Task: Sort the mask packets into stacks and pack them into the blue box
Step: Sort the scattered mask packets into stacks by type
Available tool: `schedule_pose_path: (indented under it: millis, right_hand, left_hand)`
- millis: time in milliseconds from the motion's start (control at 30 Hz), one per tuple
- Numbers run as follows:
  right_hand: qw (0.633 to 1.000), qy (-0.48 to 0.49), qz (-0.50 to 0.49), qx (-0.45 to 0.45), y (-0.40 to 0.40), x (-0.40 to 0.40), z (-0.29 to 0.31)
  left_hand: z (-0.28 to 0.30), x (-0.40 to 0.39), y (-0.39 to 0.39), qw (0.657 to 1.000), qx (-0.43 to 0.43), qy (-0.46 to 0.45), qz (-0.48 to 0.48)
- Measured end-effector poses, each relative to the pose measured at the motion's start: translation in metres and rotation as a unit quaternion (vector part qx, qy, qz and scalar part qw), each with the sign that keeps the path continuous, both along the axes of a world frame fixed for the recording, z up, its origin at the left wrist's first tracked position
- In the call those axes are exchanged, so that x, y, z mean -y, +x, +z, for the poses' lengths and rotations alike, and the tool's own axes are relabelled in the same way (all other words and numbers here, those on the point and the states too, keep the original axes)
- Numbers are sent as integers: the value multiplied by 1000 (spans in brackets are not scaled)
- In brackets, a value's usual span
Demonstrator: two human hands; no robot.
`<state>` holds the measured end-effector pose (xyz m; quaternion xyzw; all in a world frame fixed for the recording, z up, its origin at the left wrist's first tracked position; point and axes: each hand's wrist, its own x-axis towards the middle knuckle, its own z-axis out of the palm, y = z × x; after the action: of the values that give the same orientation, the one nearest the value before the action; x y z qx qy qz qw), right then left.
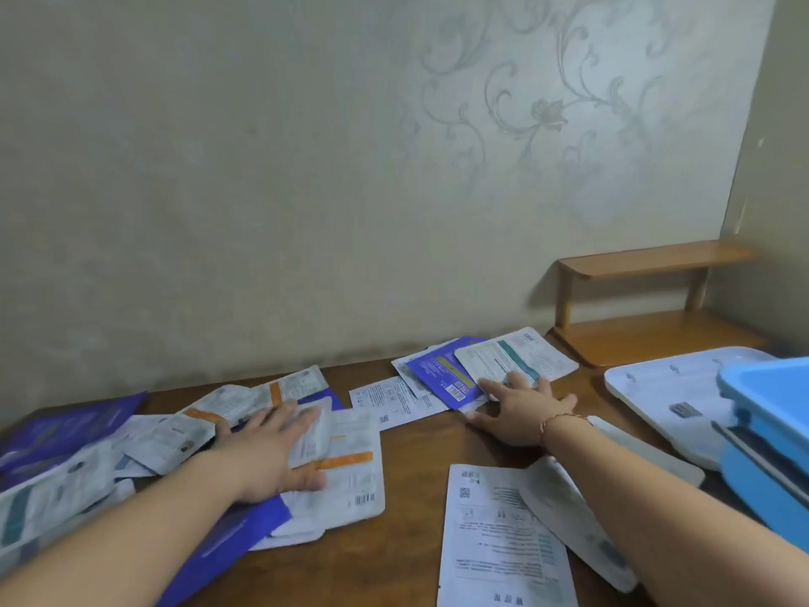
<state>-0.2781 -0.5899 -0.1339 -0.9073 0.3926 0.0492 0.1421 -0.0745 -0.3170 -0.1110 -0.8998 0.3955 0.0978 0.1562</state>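
Many packets (337, 457) scattered; white lid (656, 387) beside blue box (770, 435).

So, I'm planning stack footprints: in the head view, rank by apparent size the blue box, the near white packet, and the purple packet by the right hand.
1. Blue box, though partly out of frame.
2. Near white packet, enlarged by its nearness to the camera.
3. Purple packet, farther off and partly covered, so its true size is unsure.

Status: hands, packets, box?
Left hand flat on orange-striped packets. Right hand touching teal-striped packet. Blue box right; nothing packed visibly.
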Motion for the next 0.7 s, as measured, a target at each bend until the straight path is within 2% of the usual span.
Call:
schedule_pose_path:
  millis: [100,167,233,400,533,633,700]
  right_hand:
    - [999,-51,9,1,-7,-13,5]
    - [997,-72,39,11,-20,-26,8]
    - [994,-69,67,47,-33,-40,10]
    - [985,-52,102,129,-55,-57,9]
    - [979,-62,133,140,-82,-64,1]
    - [980,-30,141,135,-106,-69,1]
    - [988,1,128,91,-121,-72,2]
  left_hand:
    - [-2,12,1,996,84,-42,11]
    - [-4,28,-2,993,100,-70,6]
    - [-6,49,-9,990,79,-112,-30]
    - [-13,119,-56,965,-40,-200,-163]
    - [-23,154,-80,968,-76,-123,-206]
    - [-24,157,-74,977,-29,-88,-194]
    - [-22,153,-66,984,2,-78,-159]
